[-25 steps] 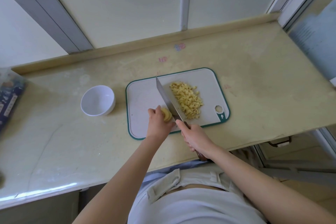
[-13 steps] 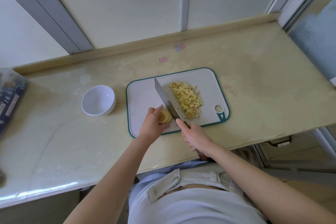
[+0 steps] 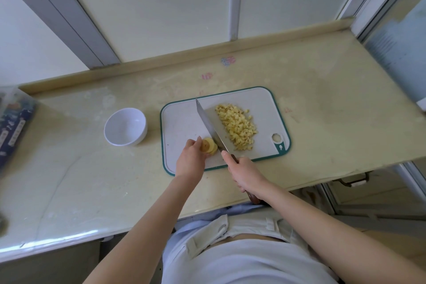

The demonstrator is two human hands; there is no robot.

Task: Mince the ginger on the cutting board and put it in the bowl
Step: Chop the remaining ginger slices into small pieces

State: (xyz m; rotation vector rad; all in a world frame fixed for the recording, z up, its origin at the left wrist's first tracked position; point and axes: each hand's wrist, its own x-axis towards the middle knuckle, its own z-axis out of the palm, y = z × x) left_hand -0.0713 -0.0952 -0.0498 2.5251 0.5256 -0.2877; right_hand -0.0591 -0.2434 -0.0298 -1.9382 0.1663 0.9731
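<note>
Left hand [image 3: 190, 159] pinches ginger slices [image 3: 209, 145] on cutting board [image 3: 182, 122]; right hand [image 3: 247, 174] clenched round cleaver [image 3: 211, 128] handle. Diced ginger pile [image 3: 237, 129] right of blade; white bowl [image 3: 125, 126] left, off board.

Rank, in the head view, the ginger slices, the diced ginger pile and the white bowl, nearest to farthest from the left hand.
1. Ginger slices: touching the left hand's fingertips.
2. Diced ginger pile: to the right, beyond the knife blade.
3. White bowl: off the board, to the left.

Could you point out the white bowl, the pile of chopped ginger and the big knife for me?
Round white bowl [image 3: 125, 127]: head view, inner bottom.
Pile of chopped yellow ginger [image 3: 237, 128]: head view, pile's middle.
Broad steel cleaver [image 3: 208, 123]: head view, flat of blade.
</note>
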